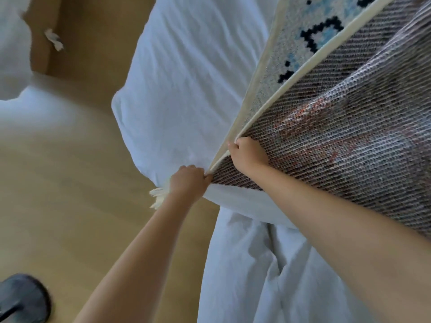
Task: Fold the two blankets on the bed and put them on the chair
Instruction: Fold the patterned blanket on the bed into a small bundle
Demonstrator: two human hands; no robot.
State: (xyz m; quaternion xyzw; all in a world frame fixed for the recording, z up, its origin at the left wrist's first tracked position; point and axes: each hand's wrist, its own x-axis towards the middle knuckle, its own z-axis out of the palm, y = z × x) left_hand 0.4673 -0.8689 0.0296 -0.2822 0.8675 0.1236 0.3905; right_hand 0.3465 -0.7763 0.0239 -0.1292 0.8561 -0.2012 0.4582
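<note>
A woven blanket (338,127) with a cream border lies folded over itself on the white bed (186,89). Its grey-brown back faces up, and a blue, white and black patterned face shows beneath at the upper right. My left hand (189,180) is shut on the blanket's corner at the edge of the bed, where a cream tassel (158,197) hangs out below the fist. My right hand (249,152) grips the cream edge of the upper layer just beyond the left hand. A second blanket and the chair are not in view.
Light wooden floor (70,183) spreads to the left of the bed. A white fluffy shape (14,47) sits at the top left with a small pale scrap (54,39) beside it. A dark slipper (23,299) shows at the bottom left. White sheet (256,276) hangs down the near side.
</note>
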